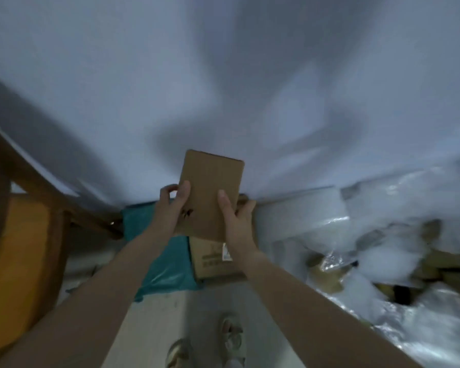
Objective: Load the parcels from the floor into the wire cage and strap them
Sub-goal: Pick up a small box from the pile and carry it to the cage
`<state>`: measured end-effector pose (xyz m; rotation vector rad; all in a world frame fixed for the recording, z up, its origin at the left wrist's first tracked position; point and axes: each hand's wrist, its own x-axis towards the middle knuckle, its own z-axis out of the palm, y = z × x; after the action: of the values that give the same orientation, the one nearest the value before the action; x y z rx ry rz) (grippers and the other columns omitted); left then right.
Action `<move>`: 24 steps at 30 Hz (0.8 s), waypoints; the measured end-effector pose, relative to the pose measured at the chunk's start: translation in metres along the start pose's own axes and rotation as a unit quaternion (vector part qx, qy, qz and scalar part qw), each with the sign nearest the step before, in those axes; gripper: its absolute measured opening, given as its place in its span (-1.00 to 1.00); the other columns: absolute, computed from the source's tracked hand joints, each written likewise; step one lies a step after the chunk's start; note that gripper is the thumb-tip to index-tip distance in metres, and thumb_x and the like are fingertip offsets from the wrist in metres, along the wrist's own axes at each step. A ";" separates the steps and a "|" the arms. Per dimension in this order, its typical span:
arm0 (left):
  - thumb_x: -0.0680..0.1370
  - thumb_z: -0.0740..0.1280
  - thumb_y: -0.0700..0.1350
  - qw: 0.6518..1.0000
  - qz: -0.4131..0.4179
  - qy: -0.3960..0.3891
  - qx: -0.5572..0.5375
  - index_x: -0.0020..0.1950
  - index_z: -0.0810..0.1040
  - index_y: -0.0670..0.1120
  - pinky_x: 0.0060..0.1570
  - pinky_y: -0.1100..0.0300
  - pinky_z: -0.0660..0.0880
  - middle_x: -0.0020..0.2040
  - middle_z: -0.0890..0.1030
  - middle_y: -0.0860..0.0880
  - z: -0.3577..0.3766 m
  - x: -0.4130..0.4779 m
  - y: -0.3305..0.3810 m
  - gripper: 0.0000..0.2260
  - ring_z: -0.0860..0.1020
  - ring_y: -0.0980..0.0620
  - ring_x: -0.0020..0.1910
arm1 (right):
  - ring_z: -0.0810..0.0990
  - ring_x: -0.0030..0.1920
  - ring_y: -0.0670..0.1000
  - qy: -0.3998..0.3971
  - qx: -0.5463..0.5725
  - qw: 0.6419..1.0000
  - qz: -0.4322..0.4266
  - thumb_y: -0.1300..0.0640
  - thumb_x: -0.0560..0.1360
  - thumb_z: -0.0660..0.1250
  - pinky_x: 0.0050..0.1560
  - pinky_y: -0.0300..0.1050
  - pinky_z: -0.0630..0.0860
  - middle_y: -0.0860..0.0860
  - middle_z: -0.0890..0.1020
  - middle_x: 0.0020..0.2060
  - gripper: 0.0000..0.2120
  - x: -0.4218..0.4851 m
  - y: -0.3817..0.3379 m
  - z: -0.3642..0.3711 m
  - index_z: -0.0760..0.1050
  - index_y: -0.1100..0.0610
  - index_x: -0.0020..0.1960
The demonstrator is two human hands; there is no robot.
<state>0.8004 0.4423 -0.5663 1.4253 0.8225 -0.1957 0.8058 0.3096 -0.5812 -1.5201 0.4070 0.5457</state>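
Flat cardboard parcel (212, 181) is held up off the floor (154, 328), upright, in front of the white wall (223, 75).
- Grip: left hand (170, 208) on its left edge, right hand (237, 221) on its lower right edge. On both, the thumb lies on the front face and the fingers (168, 191) wrap behind, so both are clamped on the parcel.
- Handling, my read: thin, stiff and light, since it sits upright in an edge pinch with no sag. Plain card gives decent friction. Hold it by opposite edges, not the middle of the face, which would likely dent.
- Below the parcel: labelled carton (213, 264). Whether it's sealed is unclear.
- Below-left of the parcel: teal poly bag (168, 269), partly under that carton. Contents hidden.
- Right of the parcel: heap of clear plastic bags (383, 248) with brown, box-like items inside, too blurred to count.
- Left of the parcel: wooden frame (51, 192).
- No wire cage or strap in view.
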 end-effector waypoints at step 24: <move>0.58 0.07 0.24 0.771 0.396 -0.400 0.296 0.53 -0.03 0.10 0.16 -0.04 0.49 0.22 0.45 0.03 0.192 -0.425 0.248 -0.41 0.49 -0.02 0.10 | 0.66 -0.05 0.02 0.419 0.111 0.856 -0.282 -0.26 0.45 0.32 0.04 0.00 0.62 0.05 0.67 -0.02 -0.55 -0.403 -0.250 -0.245 0.47 0.06 0.15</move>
<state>0.7132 0.1632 -0.1261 1.9209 -0.6382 -0.3879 0.6391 0.0396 -0.1517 -1.4937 0.6227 -0.6506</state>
